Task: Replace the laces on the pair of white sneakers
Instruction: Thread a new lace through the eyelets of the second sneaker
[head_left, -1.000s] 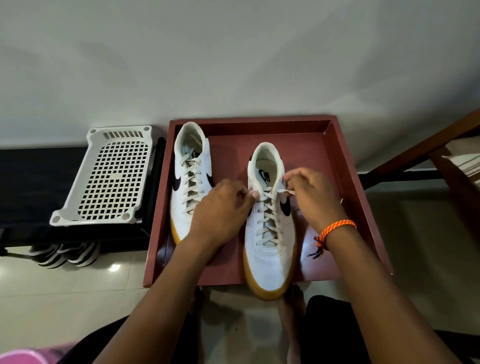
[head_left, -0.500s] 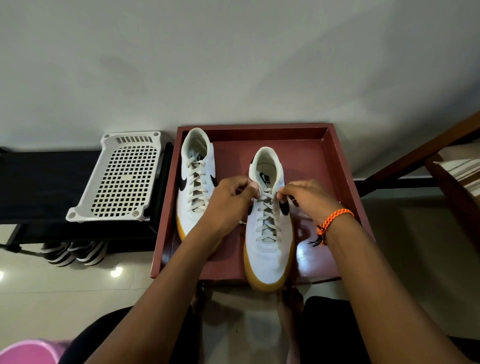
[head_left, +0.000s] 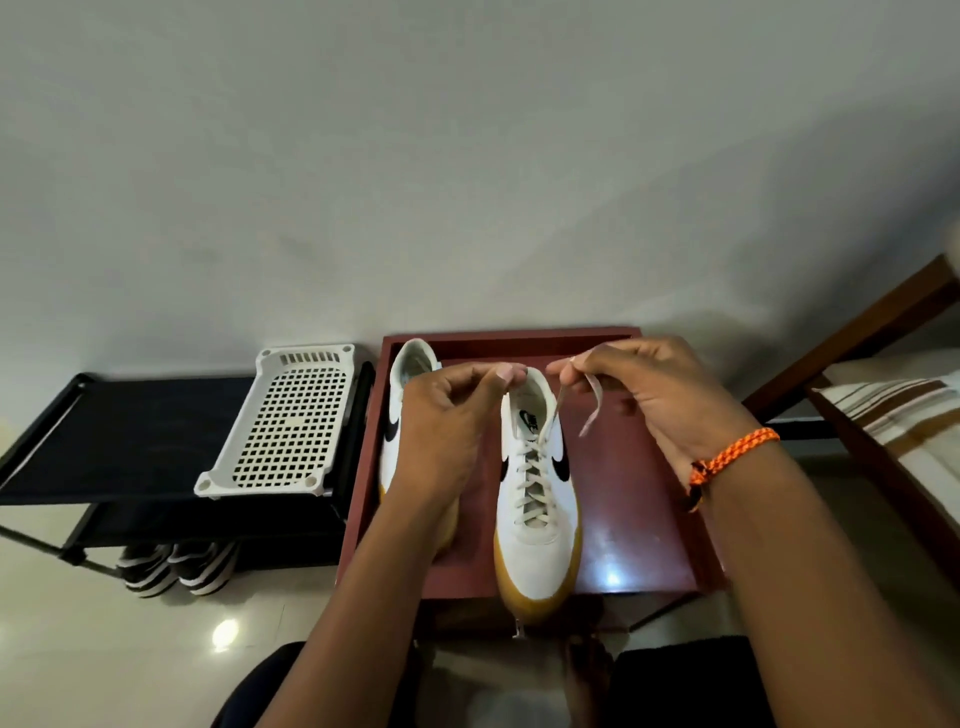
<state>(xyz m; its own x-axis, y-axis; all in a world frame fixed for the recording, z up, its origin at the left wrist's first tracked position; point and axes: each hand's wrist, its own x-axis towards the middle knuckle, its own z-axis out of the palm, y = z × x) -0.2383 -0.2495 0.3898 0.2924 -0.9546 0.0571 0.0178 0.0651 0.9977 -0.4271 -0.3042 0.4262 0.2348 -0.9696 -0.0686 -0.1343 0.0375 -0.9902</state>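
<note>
- Both hands have risen from the eyelets since half a second ago and now hold up by the collar of the nearer sneaker, drawing lace out with them.
- Right hand (head_left: 660, 400) pinches a loose lace end (head_left: 592, 402) between thumb and fingertips; the end hangs free beside the shoe, and its strand runs down to the top eyelets.
- Left hand (head_left: 452, 415) has its fingers curled in a pinch just over the heel opening; what it grips is hidden, likely the other lace end, but I cannot tell.
- The two hands are near each other, not touching, with the collar between them.
- Right sneaker (head_left: 537, 525) lies below and toward the person from both hands, long axis running away from the body, toe overhanging the near edge of the red tray (head_left: 623, 519); its crossed laces are still threaded.
- Left sneaker (head_left: 410, 374) lies parallel in the tray, mostly behind the left hand.
- Pulling calls for motion up and outward; the right hand has the clearer path.
- A white perforated basket (head_left: 288, 421) sits on a black rack (head_left: 130, 431) to the left, well apart; nothing blocks the pull.
</note>
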